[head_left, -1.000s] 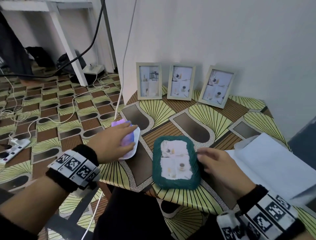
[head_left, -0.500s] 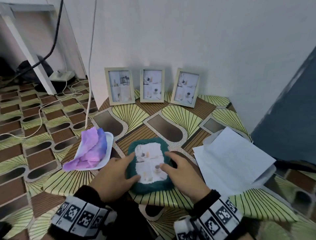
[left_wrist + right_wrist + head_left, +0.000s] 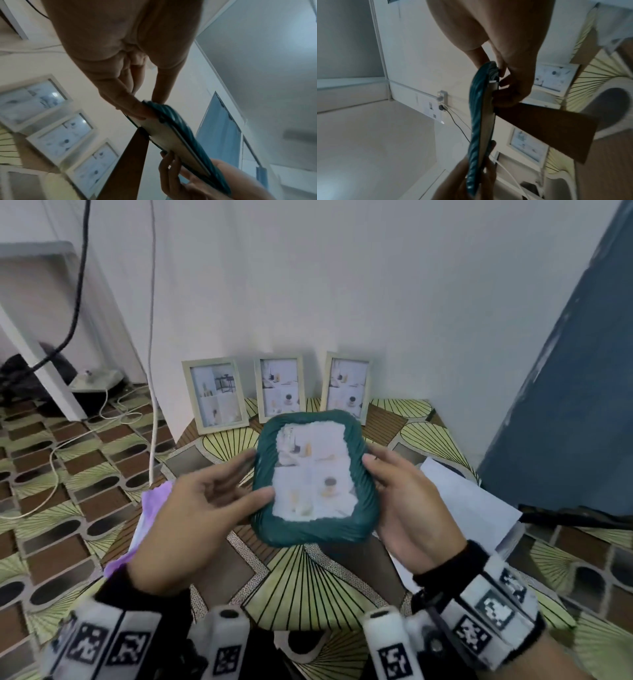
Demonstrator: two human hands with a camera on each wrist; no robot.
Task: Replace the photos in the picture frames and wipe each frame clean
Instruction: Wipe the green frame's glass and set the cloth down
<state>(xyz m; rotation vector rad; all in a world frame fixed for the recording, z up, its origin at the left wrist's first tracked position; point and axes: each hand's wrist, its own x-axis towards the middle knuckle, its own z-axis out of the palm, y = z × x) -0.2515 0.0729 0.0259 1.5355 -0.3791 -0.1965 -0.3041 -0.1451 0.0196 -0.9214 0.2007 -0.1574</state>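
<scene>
**framefixer:** So right now the teal ribbed picture frame with the pale printed photo [image 3: 313,474] is up in the air over the patterned green-and-brown table [image 3: 308,587], clear of it. Left hand [image 3: 202,508] pinches the left edge, thumb on the front and fingers behind. Right hand [image 3: 407,501] grips the right edge the same way. Brown cardboard stand [image 3: 544,129] is flipped out at the back.

**dustbunny:** Nice. I'd say flip it face down next so you can get at the back panel. Keep thumbs on the rim, not the glazing, or you'll smudge what you're about to wipe.

**framefixer:** Makes sense. The crumpled purple cloth [image 3: 150,508] is lying by the left wrist, and the white paper sheets [image 3: 479,508] are off to the right.

**dustbunny:** Watch that stand too, it looks flimsy. And those three pale wooden frames [image 3: 279,390] against the wall tip easily.
</scene>
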